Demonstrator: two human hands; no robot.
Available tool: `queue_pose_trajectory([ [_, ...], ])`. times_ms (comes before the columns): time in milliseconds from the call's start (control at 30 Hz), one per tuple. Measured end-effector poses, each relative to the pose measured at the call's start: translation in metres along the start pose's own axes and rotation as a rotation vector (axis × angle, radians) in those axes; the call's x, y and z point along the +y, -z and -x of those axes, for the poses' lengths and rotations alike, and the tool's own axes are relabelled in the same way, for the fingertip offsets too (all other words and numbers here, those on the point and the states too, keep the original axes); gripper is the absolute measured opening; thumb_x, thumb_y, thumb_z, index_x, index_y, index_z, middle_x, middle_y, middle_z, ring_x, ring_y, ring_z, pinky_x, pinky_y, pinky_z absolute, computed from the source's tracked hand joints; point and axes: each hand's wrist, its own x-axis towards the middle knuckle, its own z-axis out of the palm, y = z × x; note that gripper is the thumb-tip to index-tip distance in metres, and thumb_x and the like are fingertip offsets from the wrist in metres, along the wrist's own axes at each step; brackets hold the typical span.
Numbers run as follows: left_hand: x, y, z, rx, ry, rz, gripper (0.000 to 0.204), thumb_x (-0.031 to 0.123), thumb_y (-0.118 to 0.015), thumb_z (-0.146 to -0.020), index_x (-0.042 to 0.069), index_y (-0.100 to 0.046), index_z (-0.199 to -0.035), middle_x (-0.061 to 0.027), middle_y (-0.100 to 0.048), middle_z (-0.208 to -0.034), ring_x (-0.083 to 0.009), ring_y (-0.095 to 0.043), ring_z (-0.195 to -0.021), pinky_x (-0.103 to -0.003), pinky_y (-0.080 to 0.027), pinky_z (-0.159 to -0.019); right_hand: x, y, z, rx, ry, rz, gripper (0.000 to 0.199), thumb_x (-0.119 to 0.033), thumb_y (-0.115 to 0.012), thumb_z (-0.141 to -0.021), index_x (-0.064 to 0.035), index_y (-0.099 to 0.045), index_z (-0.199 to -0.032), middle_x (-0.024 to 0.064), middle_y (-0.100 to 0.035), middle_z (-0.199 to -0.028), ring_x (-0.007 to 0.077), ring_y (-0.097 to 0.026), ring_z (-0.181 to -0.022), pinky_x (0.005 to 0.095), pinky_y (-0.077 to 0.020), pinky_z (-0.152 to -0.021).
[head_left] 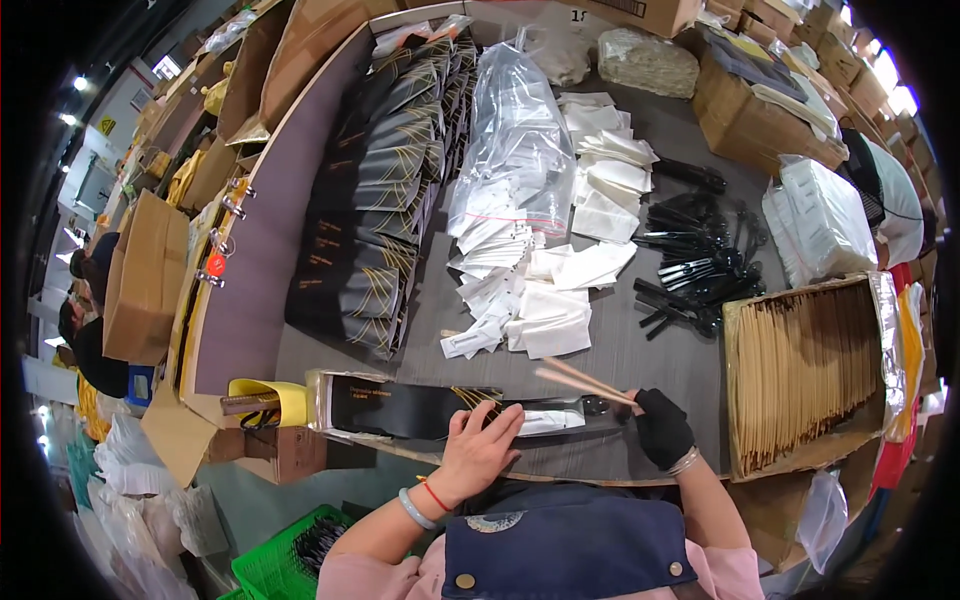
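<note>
My left hand (482, 445) lies with its fingers stretched out over the open end of a black cutlery sleeve (395, 408). From that end, to the right, protrude a white sachet (555, 420) and a black spoon (595, 405). The sleeve rests in a shallow cardboard tray (318, 400) along the near table edge. My right hand (663, 428), in a black glove with bare fingertips, is closed on a pair of wooden chopsticks (580, 383). Their free ends point up and left, above the tabletop, apart from the sleeve.
Black sleeves (365, 200) stand in a long row at the left. White sachets (495, 245), folded napkins (605, 190) and black spoons (700, 265) lie in piles mid-table. A carton of wooden chopsticks (735, 385) stands right; a clear plastic bag (515, 110) lies behind the sachets.
</note>
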Motion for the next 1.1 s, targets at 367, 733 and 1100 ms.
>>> queue_pose_trajectory([
  [367,-0.027,0.01,-0.001,-0.018,0.135,0.169,0.074,0.029,-0.084,-0.064,0.008,-0.055,-0.128,-0.0127,-0.048,-0.135,-0.0369,-0.04,-0.127,-0.053,-0.026,-0.109,-0.009,0.021,-0.017,-0.258,0.196,0.364,0.03,-0.021,-0.067,-0.083,-0.028,-0.069,-0.112,0.0067,-0.057,-0.074,0.0272,-0.058,-0.068,0.0405,-0.0474,-0.061],
  [733,-0.001,-0.007,-0.035,0.072,0.036,0.222,0.068,0.027,-0.084,-0.062,0.006,-0.059,-0.121,-0.0093,-0.054,-0.125,-0.0322,-0.048,-0.114,-0.044,-0.038,-0.1,-0.04,-0.04,-0.03,-0.278,0.249,-0.049,0.031,-0.008,-0.07,-0.08,-0.0122,-0.066,-0.111,0.0131,-0.067,-0.088,0.0302,-0.065,-0.077,0.0379,-0.0535,-0.071],
  [1100,-0.002,0.004,-0.056,-0.082,-0.144,0.073,0.069,0.021,-0.081,-0.062,0.018,-0.057,-0.127,-0.0088,-0.053,-0.113,-0.0298,-0.049,-0.107,-0.041,-0.04,-0.093,-0.062,-0.034,-0.033,-0.03,0.222,0.197,0.051,-0.034,-0.083,-0.065,-0.0089,-0.061,-0.103,0.0081,-0.061,-0.103,0.0282,-0.056,-0.101,0.042,-0.0446,-0.084],
])
